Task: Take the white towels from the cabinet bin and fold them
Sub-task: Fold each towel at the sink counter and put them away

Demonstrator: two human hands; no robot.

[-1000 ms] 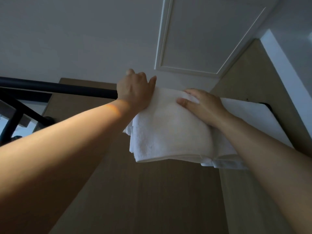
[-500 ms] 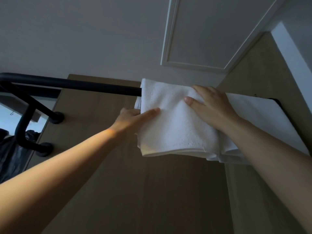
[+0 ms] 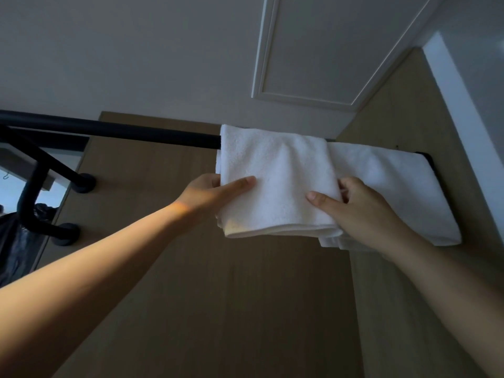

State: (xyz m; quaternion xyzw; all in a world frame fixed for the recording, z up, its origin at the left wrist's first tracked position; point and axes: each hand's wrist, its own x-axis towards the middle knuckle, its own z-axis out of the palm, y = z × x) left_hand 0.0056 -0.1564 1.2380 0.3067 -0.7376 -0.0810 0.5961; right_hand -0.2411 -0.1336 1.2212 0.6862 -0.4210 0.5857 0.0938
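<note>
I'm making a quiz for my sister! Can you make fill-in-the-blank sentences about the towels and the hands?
1. The left hand and right hand grip a ___ towel.
2. That towel hangs over a ___ bar.
3. A second towel hangs on its ___ side.
Missing words: white; black; right.

black rail (image 3: 122, 133) on wood wall; 2 white towels (image 3: 275, 175) draped over it.

Looking up at a black rail (image 3: 109, 132) crossing a wood-grain panel (image 3: 218, 296), bracing against it on two round black feet (image 3: 85, 184); seeing a framed white ceiling hatch (image 3: 313, 50) above and a crumpled black bag (image 3: 13, 241) at far left.
</note>
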